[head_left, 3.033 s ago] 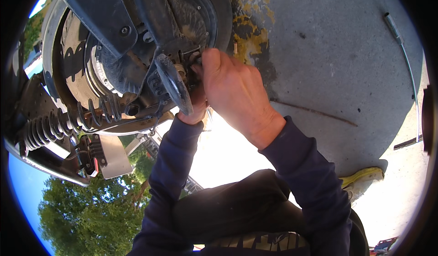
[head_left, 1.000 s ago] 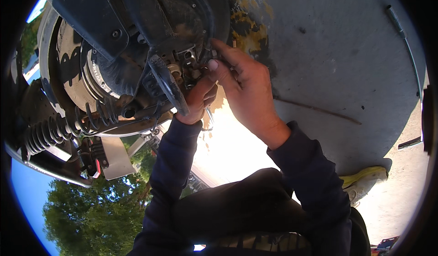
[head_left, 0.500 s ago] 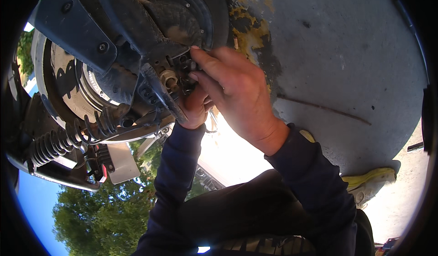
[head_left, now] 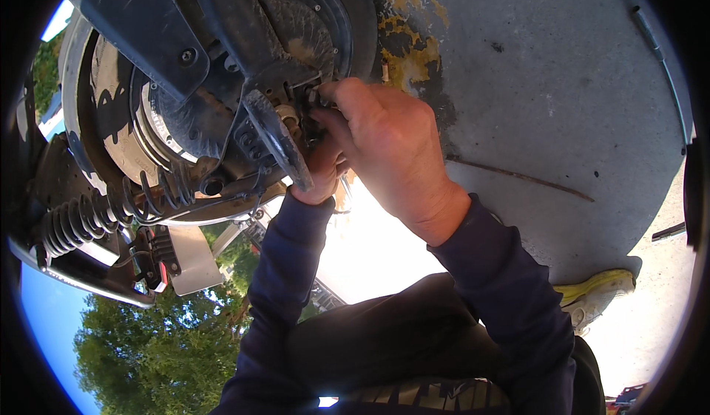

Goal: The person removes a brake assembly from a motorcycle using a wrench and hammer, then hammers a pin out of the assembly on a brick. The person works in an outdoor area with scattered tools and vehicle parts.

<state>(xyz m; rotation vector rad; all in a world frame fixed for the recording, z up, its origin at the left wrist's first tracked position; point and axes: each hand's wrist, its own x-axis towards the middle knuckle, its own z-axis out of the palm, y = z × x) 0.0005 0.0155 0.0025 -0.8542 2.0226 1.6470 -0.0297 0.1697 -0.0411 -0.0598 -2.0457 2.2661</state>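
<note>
Both hands work at the hub of a dirty two-wheeler's wheel (head_left: 148,119). My right hand (head_left: 388,149) curls over the hub, its fingertips pinched on a small metal part (head_left: 307,108) beside the tyre (head_left: 359,16). My left hand (head_left: 322,175) sits under it, mostly hidden, and grips the lower end of a black lever (head_left: 277,138) that slants across the hub. Both arms wear dark blue sleeves. What lies under my right palm is hidden.
A coil spring shock (head_left: 81,219) runs at the left below the wheel, with a black frame arm (head_left: 140,23) above. Grey concrete (head_left: 562,82) with yellow stains spreads to the right, with a thin cable (head_left: 658,38) on it. A yellow shoe (head_left: 599,297) shows at lower right.
My right hand has drawn in from outstretched fingers to a curled pinch on the small part. The left hand stays on the lever. The view has shifted slightly.
</note>
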